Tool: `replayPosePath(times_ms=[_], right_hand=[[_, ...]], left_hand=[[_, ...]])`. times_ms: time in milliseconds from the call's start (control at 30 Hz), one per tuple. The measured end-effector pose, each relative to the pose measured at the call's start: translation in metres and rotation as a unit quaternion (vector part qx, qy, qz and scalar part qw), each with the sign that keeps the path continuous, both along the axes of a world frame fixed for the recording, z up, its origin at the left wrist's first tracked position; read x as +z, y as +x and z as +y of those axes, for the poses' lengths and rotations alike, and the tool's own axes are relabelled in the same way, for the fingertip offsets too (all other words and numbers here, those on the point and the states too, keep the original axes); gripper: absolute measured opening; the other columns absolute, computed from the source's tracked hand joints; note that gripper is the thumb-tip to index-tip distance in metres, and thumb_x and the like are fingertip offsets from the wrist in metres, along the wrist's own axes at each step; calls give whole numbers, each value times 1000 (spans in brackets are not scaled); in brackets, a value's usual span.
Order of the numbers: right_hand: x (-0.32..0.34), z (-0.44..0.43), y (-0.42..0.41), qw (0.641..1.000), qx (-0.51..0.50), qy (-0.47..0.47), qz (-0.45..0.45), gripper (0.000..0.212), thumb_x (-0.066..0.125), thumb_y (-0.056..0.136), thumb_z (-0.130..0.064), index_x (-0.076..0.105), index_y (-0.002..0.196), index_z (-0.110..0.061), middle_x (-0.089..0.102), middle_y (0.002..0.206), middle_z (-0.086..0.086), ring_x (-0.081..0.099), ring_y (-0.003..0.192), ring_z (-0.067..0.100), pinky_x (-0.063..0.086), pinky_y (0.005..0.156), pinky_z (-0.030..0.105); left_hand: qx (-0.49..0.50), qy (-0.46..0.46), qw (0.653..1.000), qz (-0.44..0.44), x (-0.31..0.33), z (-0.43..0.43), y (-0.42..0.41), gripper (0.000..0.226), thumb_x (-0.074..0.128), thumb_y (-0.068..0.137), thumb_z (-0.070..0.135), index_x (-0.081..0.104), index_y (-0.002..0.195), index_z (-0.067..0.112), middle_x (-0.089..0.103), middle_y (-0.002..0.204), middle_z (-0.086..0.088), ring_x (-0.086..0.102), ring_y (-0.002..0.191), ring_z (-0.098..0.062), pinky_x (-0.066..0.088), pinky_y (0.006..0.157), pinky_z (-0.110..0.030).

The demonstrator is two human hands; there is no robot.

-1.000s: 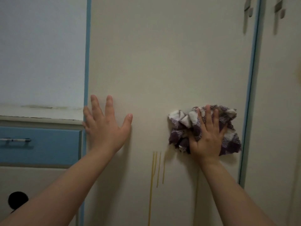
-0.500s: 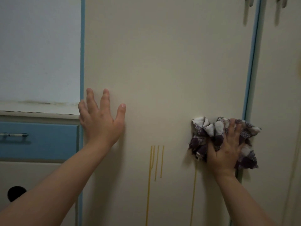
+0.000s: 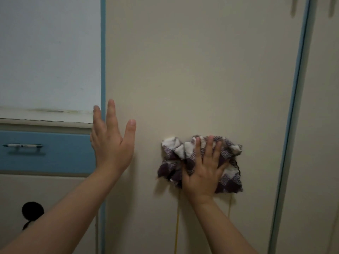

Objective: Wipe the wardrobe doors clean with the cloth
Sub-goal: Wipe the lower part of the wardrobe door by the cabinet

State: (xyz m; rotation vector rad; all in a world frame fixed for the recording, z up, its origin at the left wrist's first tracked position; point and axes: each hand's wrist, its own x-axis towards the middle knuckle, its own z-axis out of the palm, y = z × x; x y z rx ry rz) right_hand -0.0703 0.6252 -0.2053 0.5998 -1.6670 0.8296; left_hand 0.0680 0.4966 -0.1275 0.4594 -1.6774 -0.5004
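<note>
A cream wardrobe door (image 3: 192,70) with blue edging fills the middle of the view. My right hand (image 3: 205,169) presses a crumpled purple-and-white checked cloth (image 3: 176,153) flat against the door's lower middle. The cloth covers the top of thin yellow streaks (image 3: 177,226) that run down the door. My left hand (image 3: 110,142) is open, fingers spread and pointing up, at the door's left edge; whether it touches the door I cannot tell. A second cream door (image 3: 322,125) stands to the right, past a blue strip (image 3: 293,107).
To the left are a pale wall panel (image 3: 49,52), a ledge (image 3: 45,121), and a blue drawer (image 3: 60,153) with a metal handle (image 3: 22,146). Below the drawer, a dark round hole (image 3: 32,210) sits in a cream panel.
My right hand has slid the cloth leftward from the door's right edge back to the middle, over the yellow streaks. My left hand has tilted, with its palm turned more sideways.
</note>
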Motion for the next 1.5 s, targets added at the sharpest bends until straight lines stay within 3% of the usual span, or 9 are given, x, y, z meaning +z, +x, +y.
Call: replayPosePath(times_ms=[100,300,433,533,700,867,1067,1233,1500], right_hand=[[6,-25,19,1000,8,16,2,72,40,78,-50,25,141,-20,18,148,13,-6,143,22,4,101,66],[14,-66,51,995,-8,89,39,79,43,70,-44,24,143,-22,17,148,10,-16,141,24,4,97,69],[20,-86,65,991,-11,122,55,87,62,65,-42,23,142,-23,17,149,9,1,142,26,2,99,69],[23,-93,73,989,-8,138,61,74,43,72,-41,24,142,-24,17,150,8,10,140,24,7,105,64],[19,-97,73,987,22,139,73,67,40,78,-38,27,142,-25,23,150,6,17,139,26,4,107,57],[-29,-97,72,973,46,203,95,77,40,81,-40,7,148,-23,9,156,2,1,144,23,-1,110,56],[-51,-87,72,958,44,256,120,68,40,82,-42,21,144,-22,24,148,0,-4,143,21,3,108,55],[-46,-65,63,939,33,316,130,62,39,78,-39,44,137,-22,34,147,-1,18,139,21,3,108,55],[-62,1,17,944,5,306,121,70,46,77,-44,29,143,-28,22,151,2,15,141,22,10,107,58]], left_hand=[[-32,27,999,-10,-23,-11,9,67,21,84,55,15,145,30,12,155,-3,9,141,-17,7,113,-39],[-68,-19,997,-12,-45,-19,26,61,21,88,46,27,142,18,32,147,-4,24,135,-17,13,110,-29],[-72,-18,997,-13,-45,-20,33,64,19,87,51,27,142,18,36,145,-5,27,133,-18,17,109,-32],[-73,-28,997,-22,-43,-19,35,73,16,82,57,26,142,18,37,144,-5,29,133,-20,19,111,-39],[-32,-36,997,-65,-43,-19,35,76,12,79,62,26,143,24,33,148,-5,23,137,-22,16,109,-53],[-10,-19,994,-104,-48,-14,32,73,16,80,64,21,144,30,24,152,-3,12,140,-20,8,111,-55],[8,-1,987,-158,-62,-12,24,71,41,87,52,6,146,31,6,155,-8,6,141,-23,11,112,-51],[20,50,989,-135,-75,-7,21,76,43,86,51,2,146,27,9,154,-11,13,139,-28,19,110,-48],[60,50,984,-162,-90,9,12,81,48,84,50,2,146,24,11,152,-16,12,139,-31,13,111,-48]])
